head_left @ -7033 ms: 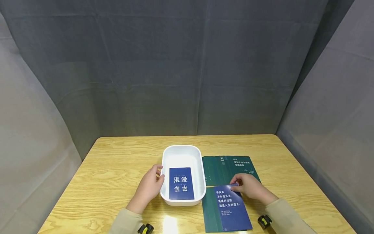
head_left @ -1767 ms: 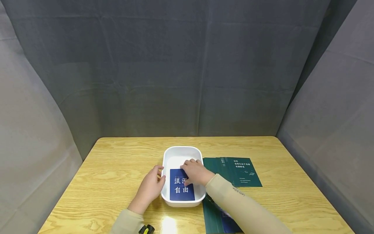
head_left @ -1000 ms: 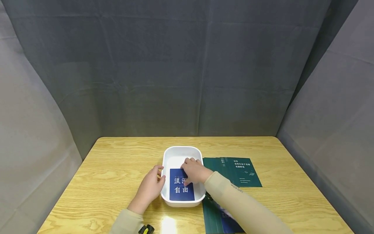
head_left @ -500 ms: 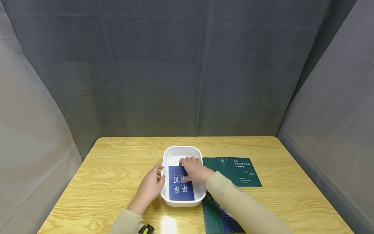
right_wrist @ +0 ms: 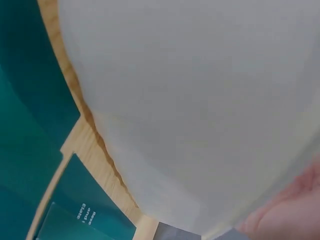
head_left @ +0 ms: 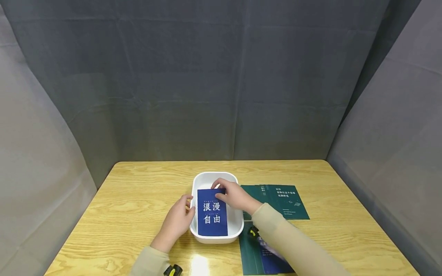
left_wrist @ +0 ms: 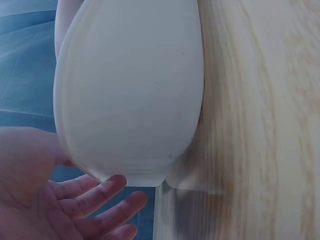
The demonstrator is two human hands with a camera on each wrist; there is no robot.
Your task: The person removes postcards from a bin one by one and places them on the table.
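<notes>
While the blue card (head_left: 212, 212) leans inside the white tub (head_left: 236, 226), its top edge lifted, my right hand (head_left: 234, 196) pinches that top edge with curled fingers. My left hand (head_left: 177, 223) rests against the tub's left side with loose, easy fingers. The tub sits on the wooden table (head_left: 138, 191). Green cards (head_left: 276, 201) lie spread out just to its right, and more cards (head_left: 262, 255) lie nearer me under my sleeve

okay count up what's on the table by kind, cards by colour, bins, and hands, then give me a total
Blue card: 2, one in the bin, one partly under the sleeve
Green card piles: 2
White bin: 1
Hands: 2, left hand, right hand
Total: 7
</notes>
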